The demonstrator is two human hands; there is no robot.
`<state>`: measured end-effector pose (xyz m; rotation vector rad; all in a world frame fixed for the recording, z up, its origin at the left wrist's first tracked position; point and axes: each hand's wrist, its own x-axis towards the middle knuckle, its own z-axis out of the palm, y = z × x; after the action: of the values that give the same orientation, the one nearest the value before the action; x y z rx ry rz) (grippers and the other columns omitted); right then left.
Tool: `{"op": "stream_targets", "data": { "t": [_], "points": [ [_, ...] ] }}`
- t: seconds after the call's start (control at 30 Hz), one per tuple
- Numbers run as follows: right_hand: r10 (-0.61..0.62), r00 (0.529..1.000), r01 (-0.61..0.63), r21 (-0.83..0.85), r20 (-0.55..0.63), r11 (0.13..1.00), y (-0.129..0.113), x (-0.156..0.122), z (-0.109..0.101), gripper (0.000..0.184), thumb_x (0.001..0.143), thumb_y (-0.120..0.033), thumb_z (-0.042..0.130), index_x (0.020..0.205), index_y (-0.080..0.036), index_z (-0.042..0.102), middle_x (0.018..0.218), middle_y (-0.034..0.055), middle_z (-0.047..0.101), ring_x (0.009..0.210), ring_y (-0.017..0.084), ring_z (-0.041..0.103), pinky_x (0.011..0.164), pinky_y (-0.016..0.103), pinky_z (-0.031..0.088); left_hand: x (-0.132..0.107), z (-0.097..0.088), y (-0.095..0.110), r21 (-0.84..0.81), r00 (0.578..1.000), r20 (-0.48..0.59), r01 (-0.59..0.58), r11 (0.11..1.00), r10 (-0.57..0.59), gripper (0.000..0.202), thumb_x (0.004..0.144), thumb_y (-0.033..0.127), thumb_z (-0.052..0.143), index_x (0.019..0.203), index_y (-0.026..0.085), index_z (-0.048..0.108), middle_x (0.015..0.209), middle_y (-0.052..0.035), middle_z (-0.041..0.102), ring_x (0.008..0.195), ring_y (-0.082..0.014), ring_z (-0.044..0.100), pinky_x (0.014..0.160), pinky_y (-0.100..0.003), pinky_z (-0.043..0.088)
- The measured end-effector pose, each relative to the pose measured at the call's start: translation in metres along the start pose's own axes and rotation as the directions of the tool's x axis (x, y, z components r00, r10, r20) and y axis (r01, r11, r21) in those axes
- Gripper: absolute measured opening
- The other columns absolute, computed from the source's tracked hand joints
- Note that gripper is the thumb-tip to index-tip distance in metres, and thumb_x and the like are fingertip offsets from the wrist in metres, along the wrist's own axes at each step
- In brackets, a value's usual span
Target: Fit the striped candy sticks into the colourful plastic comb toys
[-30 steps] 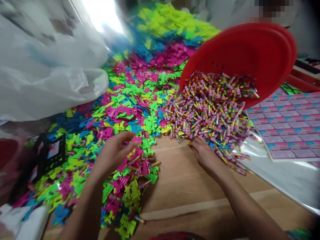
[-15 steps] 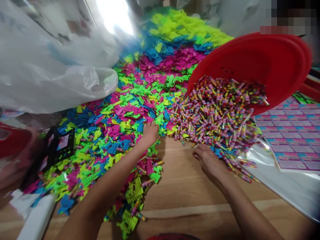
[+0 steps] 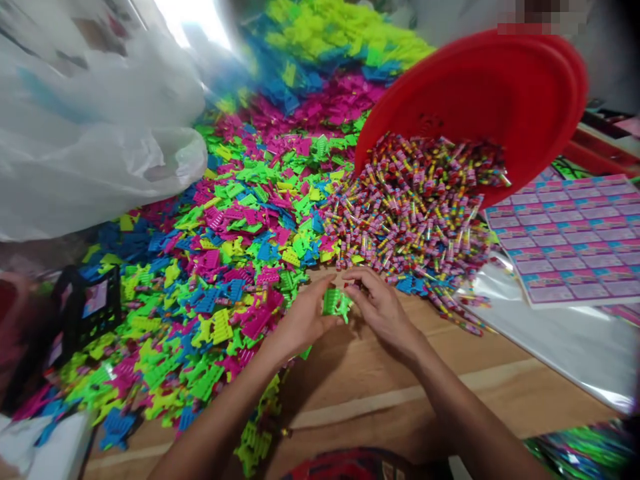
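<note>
My left hand [image 3: 300, 319] and my right hand [image 3: 381, 309] meet above the wooden floor, both pinching one small green plastic piece [image 3: 335, 303] between their fingertips. To their left spreads a big heap of green, pink, blue and yellow plastic pieces [image 3: 225, 253]. Just beyond my right hand lies a pile of small striped candy tubes [image 3: 415, 207], spilling out of a tilted red basin [image 3: 480, 100].
A large white plastic bag [image 3: 90, 133] bulges at the left. Printed sticker sheets [image 3: 570, 233] lie on clear film at the right. A small black crate [image 3: 85, 307] stands at the left edge. Bare wooden floor [image 3: 380, 393] lies near me.
My left hand reached out into the coloured heap, then came back with a green piece. My right hand left the candy pile's edge and joined it on the piece.
</note>
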<state>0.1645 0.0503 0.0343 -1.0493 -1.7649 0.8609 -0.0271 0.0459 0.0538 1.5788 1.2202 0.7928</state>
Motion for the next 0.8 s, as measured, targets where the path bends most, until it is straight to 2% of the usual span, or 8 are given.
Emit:
{"op": "stream_targets", "data": {
  "t": [0.1, 0.17, 0.23, 0.33, 0.47, 0.57, 0.67, 0.8],
  "points": [
    [0.092, 0.993, -0.101, 0.133, 0.076, 0.986, -0.003, -0.004, 0.002, 0.021, 0.097, -0.031, 0.058, 0.117, -0.025, 0.062, 0.115, 0.0056, 0.066, 0.108, 0.023, 0.061, 0.094, 0.036, 0.048, -0.005, 0.007, 0.009, -0.275, 0.999, 0.018, 0.052, 0.96, -0.049, 0.083, 0.063, 0.015, 0.084, 0.14, 0.025, 0.054, 0.13, -0.0112, 0.064, 0.106, -0.0259, 0.064, 0.087, -0.035, 0.051],
    [0.155, 0.987, -0.161, 0.197, 0.046, 0.967, -0.002, -0.008, 0.004, 0.019, 0.095, -0.033, 0.063, 0.111, -0.024, 0.065, 0.107, 0.0047, 0.067, 0.101, 0.021, 0.062, 0.089, 0.034, 0.05, -0.005, 0.011, 0.011, -0.454, 0.99, -0.044, 0.096, 0.886, -0.131, 0.078, 0.06, 0.015, 0.085, 0.132, 0.022, 0.057, 0.119, -0.0092, 0.067, 0.097, -0.0216, 0.065, 0.077, -0.029, 0.052],
    [0.223, 0.975, -0.211, 0.259, -0.017, 0.943, 0.001, -0.012, 0.006, 0.018, 0.092, -0.035, 0.066, 0.105, -0.022, 0.065, 0.098, 0.0035, 0.066, 0.093, 0.02, 0.062, 0.083, 0.032, 0.05, -0.004, 0.016, 0.01, -0.59, 0.965, -0.121, 0.12, 0.799, -0.234, 0.064, 0.056, 0.016, 0.087, 0.115, 0.019, 0.064, 0.103, -0.0055, 0.069, 0.087, -0.0173, 0.065, 0.073, -0.026, 0.05],
    [0.279, 0.959, -0.245, 0.328, -0.058, 0.912, 0.003, -0.017, 0.011, 0.02, 0.09, -0.037, 0.069, 0.102, -0.022, 0.065, 0.094, 0.0023, 0.065, 0.087, 0.019, 0.061, 0.079, 0.03, 0.05, -0.002, 0.024, 0.005, -0.74, 0.917, -0.168, 0.126, 0.661, -0.362, 0.043, 0.053, 0.022, 0.09, 0.09, 0.015, 0.067, 0.08, -0.0005, 0.067, 0.071, -0.0118, 0.06, 0.07, -0.024, 0.047],
    [0.228, 0.974, -0.218, 0.273, -0.003, 0.937, -0.003, -0.022, 0.015, 0.013, 0.093, -0.034, 0.065, 0.101, -0.023, 0.066, 0.096, 0.0026, 0.066, 0.091, 0.019, 0.062, 0.083, 0.031, 0.049, -0.002, 0.029, 0.004, -0.845, 0.892, -0.147, 0.111, 0.523, -0.428, 0.036, 0.053, 0.026, 0.09, 0.077, 0.016, 0.065, 0.076, 0.0017, 0.066, 0.069, -0.0115, 0.059, 0.068, -0.025, 0.046],
    [0.144, 0.99, -0.144, 0.189, 0.013, 0.971, -0.009, -0.023, 0.013, 0.01, 0.095, -0.029, 0.064, 0.101, -0.023, 0.067, 0.098, 0.0033, 0.065, 0.095, 0.02, 0.062, 0.087, 0.033, 0.048, -0.003, 0.028, 0.003, -0.837, 0.891, -0.17, 0.095, 0.539, -0.421, 0.034, 0.055, 0.028, 0.09, 0.078, 0.017, 0.066, 0.075, 0.003, 0.065, 0.069, -0.0111, 0.058, 0.066, -0.024, 0.044],
    [0.101, 0.995, -0.097, 0.144, -0.02, 0.985, -0.012, -0.021, 0.008, 0.012, 0.097, -0.027, 0.06, 0.107, -0.025, 0.067, 0.106, 0.0047, 0.064, 0.102, 0.021, 0.061, 0.092, 0.034, 0.047, -0.006, 0.026, 0.001, -0.774, 0.903, -0.207, 0.083, 0.628, -0.375, 0.034, 0.057, 0.03, 0.09, 0.083, 0.017, 0.071, 0.077, 0.0021, 0.066, 0.07, -0.0109, 0.057, 0.069, -0.023, 0.043],
    [0.106, 0.994, -0.102, 0.126, -0.026, 0.987, -0.01, -0.022, 0.004, 0.016, 0.099, -0.027, 0.056, 0.111, -0.025, 0.066, 0.107, 0.0056, 0.065, 0.103, 0.021, 0.062, 0.091, 0.035, 0.048, -0.013, 0.023, 0.0, -0.664, 0.934, -0.184, 0.112, 0.74, -0.307, 0.044, 0.06, 0.03, 0.09, 0.099, 0.018, 0.073, 0.087, 0.0, 0.07, 0.079, -0.0129, 0.061, 0.077, -0.024, 0.046]
  ]
}}
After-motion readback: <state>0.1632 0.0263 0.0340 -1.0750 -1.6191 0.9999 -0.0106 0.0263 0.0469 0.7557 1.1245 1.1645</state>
